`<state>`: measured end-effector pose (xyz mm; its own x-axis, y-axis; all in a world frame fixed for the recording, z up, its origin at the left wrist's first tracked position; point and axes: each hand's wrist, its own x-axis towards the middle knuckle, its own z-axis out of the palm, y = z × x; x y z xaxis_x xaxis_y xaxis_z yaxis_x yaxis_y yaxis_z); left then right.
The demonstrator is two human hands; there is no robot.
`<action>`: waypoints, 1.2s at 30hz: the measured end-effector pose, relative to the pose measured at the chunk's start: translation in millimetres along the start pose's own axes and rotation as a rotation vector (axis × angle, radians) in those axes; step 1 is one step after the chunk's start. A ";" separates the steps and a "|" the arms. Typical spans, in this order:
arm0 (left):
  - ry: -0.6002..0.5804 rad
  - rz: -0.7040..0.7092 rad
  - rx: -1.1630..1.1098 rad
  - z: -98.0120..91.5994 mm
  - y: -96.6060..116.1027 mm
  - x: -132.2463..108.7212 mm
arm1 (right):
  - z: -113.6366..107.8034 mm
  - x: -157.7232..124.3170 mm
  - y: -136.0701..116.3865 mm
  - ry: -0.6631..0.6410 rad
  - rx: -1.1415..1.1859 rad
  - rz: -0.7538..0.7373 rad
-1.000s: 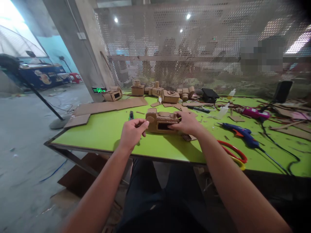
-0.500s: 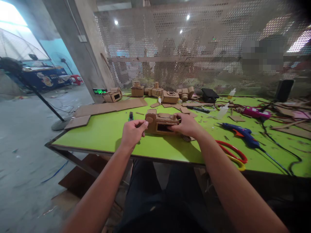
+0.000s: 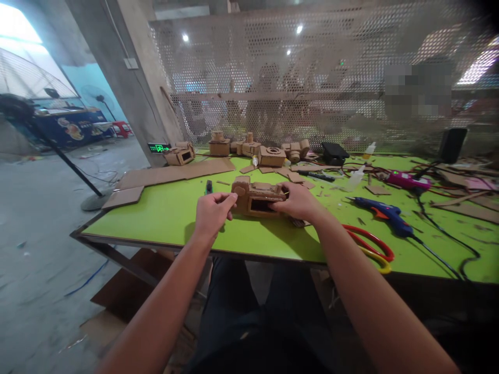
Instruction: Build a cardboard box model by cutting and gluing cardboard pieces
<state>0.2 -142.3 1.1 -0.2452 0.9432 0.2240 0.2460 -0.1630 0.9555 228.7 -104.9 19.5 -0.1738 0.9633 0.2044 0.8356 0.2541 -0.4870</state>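
A cardboard model camera [image 3: 260, 193] stands on the green table in front of me, with a rectangular opening in the side facing me and raised pieces on top. My right hand [image 3: 298, 201] is closed round its right end, the thumb at the opening's edge. At the left end, beside a round cardboard disc [image 3: 239, 192], my left hand [image 3: 215, 210] is in a pinch, thumb against forefinger. Whatever is between those fingers is too small to make out. Just behind the left hand lies a dark and green tool [image 3: 209, 187], partly covered by it.
More cardboard cameras [image 3: 272, 156] line the back of the table, below a perforated metal screen [image 3: 273, 78]. On the right lie a blue glue gun [image 3: 384, 214], red and yellow scissor handles [image 3: 374, 243], a pink tool [image 3: 407, 180] and cables. Long cardboard strips [image 3: 175, 174] lie at left.
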 end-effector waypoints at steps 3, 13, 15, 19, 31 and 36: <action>0.001 -0.016 0.015 -0.3 -0.7 -2.0 | 0.3 -0.1 -0.3 0.009 -0.005 0.006; 0.089 0.297 0.133 -9.4 -6.8 12.5 | 2.2 -0.4 1.7 0.036 -0.012 -0.037; -0.090 0.291 0.038 -13.1 -9.3 20.9 | 2.1 -1.1 1.5 0.040 -0.013 -0.069; -0.316 0.255 -0.135 -21.0 -12.4 24.1 | 0.8 -3.5 0.0 0.051 0.005 -0.143; -0.333 0.212 -0.352 -25.8 -17.1 12.5 | 6.6 -4.2 2.7 0.134 0.154 -0.347; -0.293 0.221 -0.395 -28.4 -22.3 9.7 | 6.7 -6.0 -2.5 0.135 0.156 -0.376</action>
<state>-34.3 -137.7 -12.5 0.0586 0.9063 0.4185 -0.1233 -0.4094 0.9040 224.2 -110.8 13.8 -0.3726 0.7838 0.4968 0.6367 0.6054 -0.4776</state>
